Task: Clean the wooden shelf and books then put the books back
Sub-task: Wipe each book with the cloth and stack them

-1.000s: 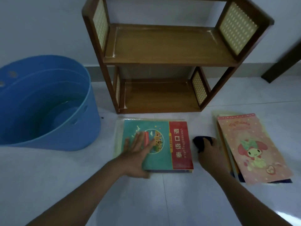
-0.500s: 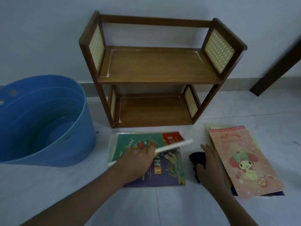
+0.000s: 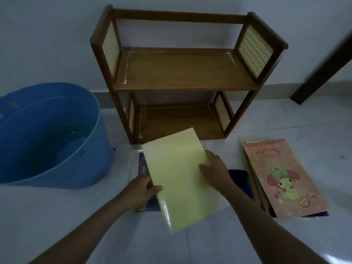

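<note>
Dim white floor (image 3: 57,216) fronts the wooden shelf (image 3: 182,73). Both hands, left hand (image 3: 142,189) and right hand (image 3: 215,166), pinch the yellow book (image 3: 181,180) by its edges, hiding most of a purple book (image 3: 142,168) beneath; dark cloth (image 3: 240,178) lies half-hidden beside the right hand.

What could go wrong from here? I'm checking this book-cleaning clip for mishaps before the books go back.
1. The yellow book is held tilted off the floor by the left hand and right hand at its edges only; its glossy cover could slip.
2. The blue tub holding water stands close by on the left, so a splash could wet the books.
3. The dark cloth lies against the pink book stack; if damp, it may mark them.
</note>
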